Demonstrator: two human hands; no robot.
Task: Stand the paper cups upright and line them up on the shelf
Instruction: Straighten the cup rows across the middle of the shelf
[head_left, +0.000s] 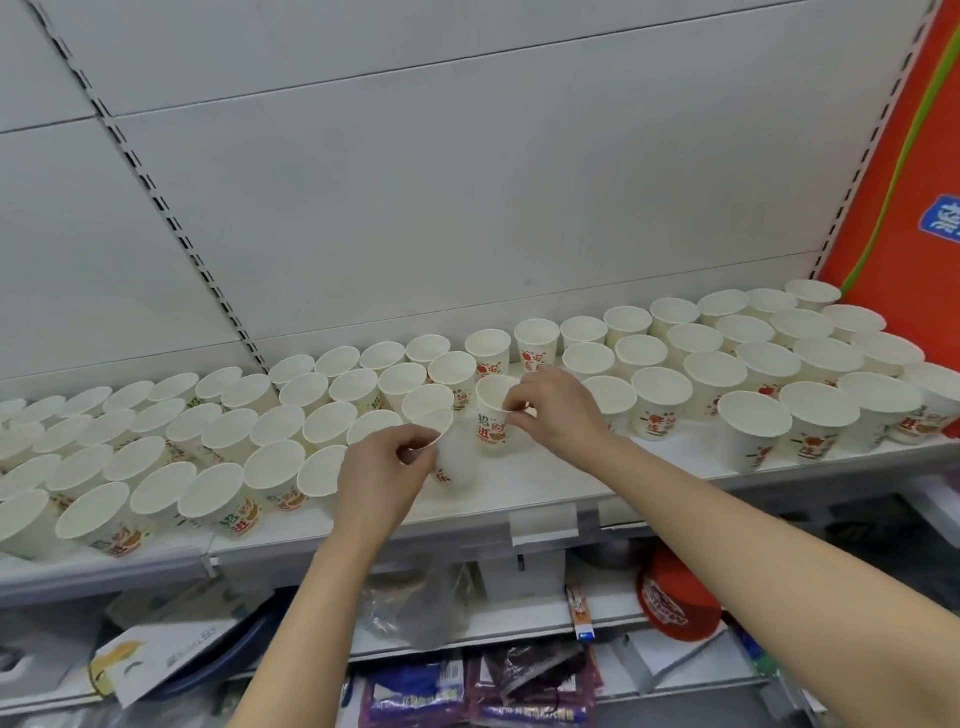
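Hands reach over the shelf's (519, 493) front edge, left (382, 467) pinching a tilted cup's (452, 457) rim, right (556, 410) pinching an upright cup's (493, 415) rim.

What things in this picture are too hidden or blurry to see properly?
- Head view: the cup in the left hand is motion-blurred, so its print is unreadable.
- The right hand covers part of the rim of the cup it pinches.
- The cups at the far left run off the picture's edge, so their count is unknown.
- The blue label on the red panel is cut by the right edge.
- The lower shelf items are dim, partly behind the arms.
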